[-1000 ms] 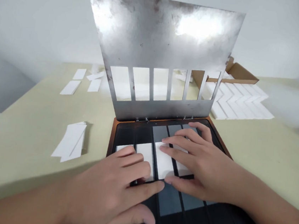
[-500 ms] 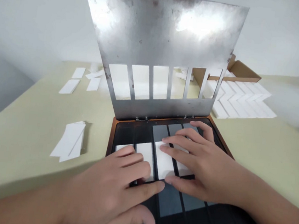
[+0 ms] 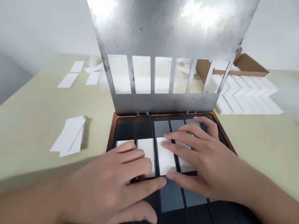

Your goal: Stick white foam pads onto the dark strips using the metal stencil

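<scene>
Strips: four white rectangular strips (image 3: 165, 158), lying flat, side by side, one per lane, ends level
Tray: black tray (image 3: 111, 133) with copper-brown rim and dark dividers between lanes; far lane ends uncovered, grey
Left hand (image 3: 110, 182): spread flat over the two leftmost strips, mostly hiding the first
Right hand (image 3: 202, 164): spread over the two other strips, fingertips touching them

Pale-green tabletop (image 3: 21, 130) spreading out left of left hand (image 3: 110, 182); plain white wall (image 3: 36, 14) well beyond it; grey floor (image 3: 3, 82) past table edge; soft, even light.
</scene>
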A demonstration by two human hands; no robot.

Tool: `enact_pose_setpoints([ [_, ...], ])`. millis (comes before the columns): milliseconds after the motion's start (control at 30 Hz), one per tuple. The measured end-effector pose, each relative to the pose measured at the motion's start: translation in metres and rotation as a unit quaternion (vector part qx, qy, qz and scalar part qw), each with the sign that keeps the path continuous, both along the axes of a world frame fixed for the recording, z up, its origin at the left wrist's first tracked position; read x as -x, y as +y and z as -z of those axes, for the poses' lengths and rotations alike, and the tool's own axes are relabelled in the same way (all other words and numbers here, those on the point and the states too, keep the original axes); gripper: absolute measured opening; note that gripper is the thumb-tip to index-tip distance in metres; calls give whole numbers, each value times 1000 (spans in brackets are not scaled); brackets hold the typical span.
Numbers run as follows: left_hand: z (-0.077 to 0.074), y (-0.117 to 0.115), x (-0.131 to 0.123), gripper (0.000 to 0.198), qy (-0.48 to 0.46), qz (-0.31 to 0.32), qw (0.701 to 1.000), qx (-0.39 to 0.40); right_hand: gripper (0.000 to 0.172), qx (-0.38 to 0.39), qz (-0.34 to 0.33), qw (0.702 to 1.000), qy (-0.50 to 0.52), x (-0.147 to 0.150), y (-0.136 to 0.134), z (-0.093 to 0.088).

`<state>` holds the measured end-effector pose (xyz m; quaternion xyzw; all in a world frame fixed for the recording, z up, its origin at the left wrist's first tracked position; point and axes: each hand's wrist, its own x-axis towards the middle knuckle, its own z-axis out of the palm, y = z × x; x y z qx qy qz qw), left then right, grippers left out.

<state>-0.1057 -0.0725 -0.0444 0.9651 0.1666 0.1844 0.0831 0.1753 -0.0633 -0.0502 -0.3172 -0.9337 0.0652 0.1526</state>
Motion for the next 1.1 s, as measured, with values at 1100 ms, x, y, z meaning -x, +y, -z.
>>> enact_pose_setpoints([
  [1100, 2, -1, -1, 44, 12, 7, 998, -54, 80, 30, -18, 999, 16, -1, 0, -4],
])
